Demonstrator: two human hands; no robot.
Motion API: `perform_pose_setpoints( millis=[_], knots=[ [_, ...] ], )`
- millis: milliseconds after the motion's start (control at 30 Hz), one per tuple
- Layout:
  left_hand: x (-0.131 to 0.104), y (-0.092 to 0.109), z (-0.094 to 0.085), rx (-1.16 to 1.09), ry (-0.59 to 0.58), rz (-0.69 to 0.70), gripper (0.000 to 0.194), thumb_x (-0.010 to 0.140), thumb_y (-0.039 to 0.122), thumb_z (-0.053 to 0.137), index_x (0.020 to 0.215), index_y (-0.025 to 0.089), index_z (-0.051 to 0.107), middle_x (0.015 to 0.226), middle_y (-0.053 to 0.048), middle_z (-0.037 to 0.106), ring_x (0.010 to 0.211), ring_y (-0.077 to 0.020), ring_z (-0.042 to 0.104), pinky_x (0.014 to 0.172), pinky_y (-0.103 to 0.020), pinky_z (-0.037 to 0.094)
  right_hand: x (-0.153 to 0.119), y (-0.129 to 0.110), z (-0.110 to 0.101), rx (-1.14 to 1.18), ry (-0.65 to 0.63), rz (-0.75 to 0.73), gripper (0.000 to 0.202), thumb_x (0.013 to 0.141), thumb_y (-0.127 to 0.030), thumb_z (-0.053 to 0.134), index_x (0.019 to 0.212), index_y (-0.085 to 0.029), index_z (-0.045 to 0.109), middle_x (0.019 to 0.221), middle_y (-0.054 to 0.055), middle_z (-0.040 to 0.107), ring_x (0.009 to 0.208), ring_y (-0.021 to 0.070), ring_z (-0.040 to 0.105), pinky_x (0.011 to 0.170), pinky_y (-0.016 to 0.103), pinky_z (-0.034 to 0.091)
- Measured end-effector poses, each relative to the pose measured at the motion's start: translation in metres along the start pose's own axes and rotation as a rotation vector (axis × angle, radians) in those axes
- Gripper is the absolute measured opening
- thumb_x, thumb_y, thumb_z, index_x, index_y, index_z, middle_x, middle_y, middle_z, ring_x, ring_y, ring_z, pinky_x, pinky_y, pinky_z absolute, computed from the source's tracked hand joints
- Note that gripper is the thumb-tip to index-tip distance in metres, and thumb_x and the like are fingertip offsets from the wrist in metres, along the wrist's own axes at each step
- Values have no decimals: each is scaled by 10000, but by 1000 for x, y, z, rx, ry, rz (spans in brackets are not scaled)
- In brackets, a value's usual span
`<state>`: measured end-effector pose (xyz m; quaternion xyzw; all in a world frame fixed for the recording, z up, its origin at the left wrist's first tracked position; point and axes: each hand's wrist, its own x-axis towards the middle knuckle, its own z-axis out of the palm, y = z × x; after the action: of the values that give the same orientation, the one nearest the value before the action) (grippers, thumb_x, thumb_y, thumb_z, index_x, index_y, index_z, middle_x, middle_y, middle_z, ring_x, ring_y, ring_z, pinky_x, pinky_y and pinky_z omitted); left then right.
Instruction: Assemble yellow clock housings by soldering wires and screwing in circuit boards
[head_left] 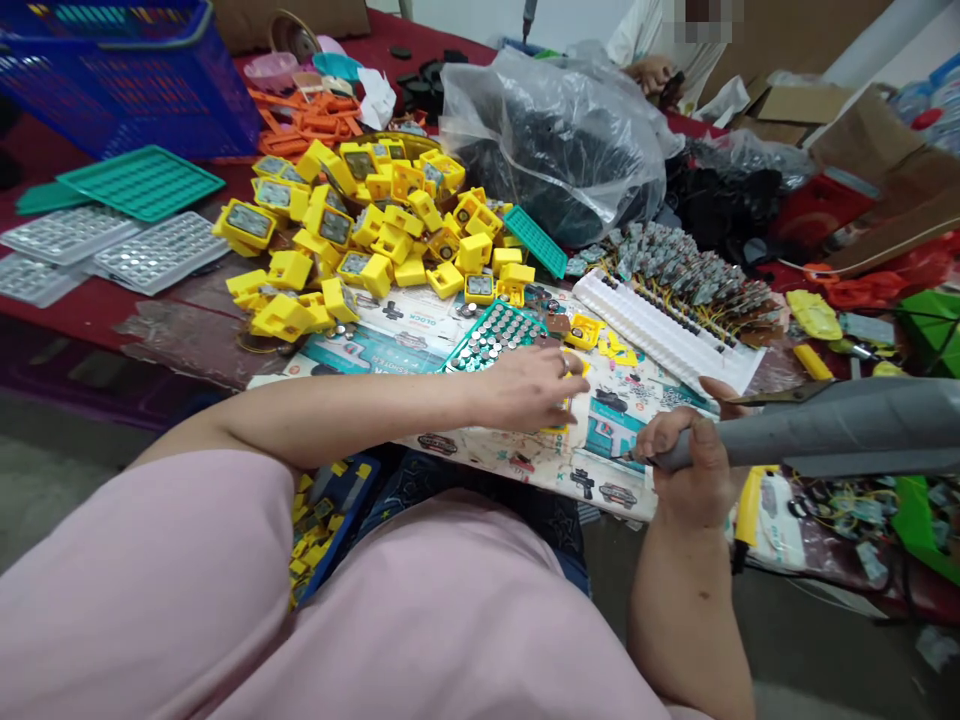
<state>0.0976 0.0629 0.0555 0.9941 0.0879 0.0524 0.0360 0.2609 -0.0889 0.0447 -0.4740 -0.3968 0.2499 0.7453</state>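
In the head view, your left hand (525,390) curved half-open over a mostly hidden yellow plastic part (556,430) on printed sheeting (517,462), its grip unclear. Your right fingers wrapped a grey handheld tool (825,430). Positioning seemed underway, calling for steady fingers.

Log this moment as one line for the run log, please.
Left hand: over yellow part on printed sheet | Right hand: grips grey tool | Nearby: yellow housings, green tray
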Motion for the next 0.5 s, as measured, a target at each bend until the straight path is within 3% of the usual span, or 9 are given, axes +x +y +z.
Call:
perform_pose_setpoints(
  millis=[67,167,267,367,500],
  knots=[
    [1,-29,-10,81,-5,-201,290,981,267,480,1141,219,717,1189,-75,718,1041,-222,652,802,-330,471,0,0,-1,-8,-3,-7,362,830,-361,743,1143,-246,603,508,-92,551,382,114,487,386,233,445],
    [-1,-83,-19,186,-31,-434,340,903,110,473,1090,173,750,1055,-122,742,1056,-273,633,832,-391,449,-1,-1,-2,-11,-2,-10,359,835,-364,736,1146,-241,605,505,-91,545,378,114,489,390,232,435],
    [-5,-121,-13,227,-67,-509,300,855,263,628,1073,96,748,1167,-195,699,1181,-368,562,927,-470,424,-1,-1,-1,-16,-3,-9,363,835,-379,731,1147,-244,603,504,-91,542,375,114,492,384,229,433],
    [-6,-132,-1,252,-58,-541,414,834,380,662,1122,89,721,1338,-197,604,1281,-389,495,1008,-490,388,0,-1,1,-25,-2,-7,356,832,-383,733,1138,-249,611,506,-89,544,376,111,495,379,226,435],
    [-9,-134,1,153,19,-590,419,790,402,702,1097,116,717,1333,-154,605,1340,-396,452,1090,-518,341,0,-3,4,-50,18,1,380,812,-414,751,1129,-255,614,501,-92,536,378,110,489,374,230,445]
  ],
)
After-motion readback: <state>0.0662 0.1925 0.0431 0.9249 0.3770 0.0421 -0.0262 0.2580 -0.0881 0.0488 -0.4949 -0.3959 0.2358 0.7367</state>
